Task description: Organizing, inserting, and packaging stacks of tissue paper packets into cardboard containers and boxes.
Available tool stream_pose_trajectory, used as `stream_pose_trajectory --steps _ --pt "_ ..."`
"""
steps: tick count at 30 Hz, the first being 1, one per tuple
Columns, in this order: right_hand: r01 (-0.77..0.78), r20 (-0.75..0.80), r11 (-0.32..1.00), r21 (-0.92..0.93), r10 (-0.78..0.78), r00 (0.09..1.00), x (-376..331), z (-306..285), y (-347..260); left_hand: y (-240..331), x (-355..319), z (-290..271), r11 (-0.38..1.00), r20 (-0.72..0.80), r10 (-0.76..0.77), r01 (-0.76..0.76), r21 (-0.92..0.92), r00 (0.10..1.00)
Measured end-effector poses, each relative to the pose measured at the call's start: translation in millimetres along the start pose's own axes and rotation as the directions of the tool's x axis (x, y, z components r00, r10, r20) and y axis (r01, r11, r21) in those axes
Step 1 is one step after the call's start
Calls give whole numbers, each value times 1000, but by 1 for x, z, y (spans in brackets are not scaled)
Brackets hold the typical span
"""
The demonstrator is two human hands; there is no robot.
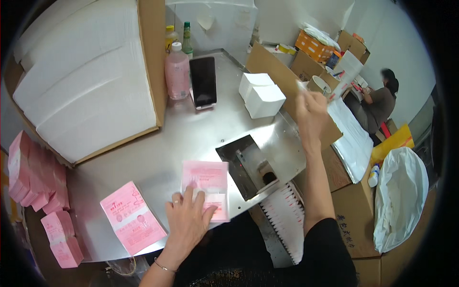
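Observation:
My left hand (187, 221) lies flat, fingers spread, on a stack of pink printed sheets (206, 181) near the front edge of the steel table (158, 153). A second stack of pink printed sheets (132, 217) sits just left of that hand. My right hand (310, 111) is raised at the table's right side, above a brown cardboard flap (275, 71); its fingers are closed and blurred, seemingly pinching a thin clear sheet, but I cannot make out what it holds.
A dark rectangular slot (244, 165) opens in the table, with white-and-pink packets (286, 215) lined below it. White boxes (262, 95), a phone (203, 81) and a pink bottle (177, 71) stand behind. A carton of white stacks (81, 81) sits left. Another person (380, 103) sits far right.

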State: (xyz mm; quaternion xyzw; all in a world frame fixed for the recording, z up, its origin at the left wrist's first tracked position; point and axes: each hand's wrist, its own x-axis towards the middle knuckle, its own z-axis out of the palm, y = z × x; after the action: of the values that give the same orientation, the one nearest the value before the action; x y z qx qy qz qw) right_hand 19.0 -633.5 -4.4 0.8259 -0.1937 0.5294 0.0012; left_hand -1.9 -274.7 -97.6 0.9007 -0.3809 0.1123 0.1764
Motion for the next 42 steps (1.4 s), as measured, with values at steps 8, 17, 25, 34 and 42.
stream_pose_trajectory --steps 8,17,25,34,42 --pt "314 508 921 -232 -160 846 7 112 -5 -2 1 7 999 -71 -21 18 -45 997" --pt "169 531 984 -57 -113 839 44 191 28 0 2 11 994 -20 -9 6 -105 1000" --pt "42 628 994 -97 29 778 -9 87 19 -5 3 10 990 -44 -12 6 -141 999" --pt "-246 444 966 -78 255 859 -12 -11 31 -2 2 10 993 -101 0 -12 -115 995" --pt "160 250 977 -141 -121 961 -60 -53 3 -1 -4 10 995 -162 43 -57 -83 986"
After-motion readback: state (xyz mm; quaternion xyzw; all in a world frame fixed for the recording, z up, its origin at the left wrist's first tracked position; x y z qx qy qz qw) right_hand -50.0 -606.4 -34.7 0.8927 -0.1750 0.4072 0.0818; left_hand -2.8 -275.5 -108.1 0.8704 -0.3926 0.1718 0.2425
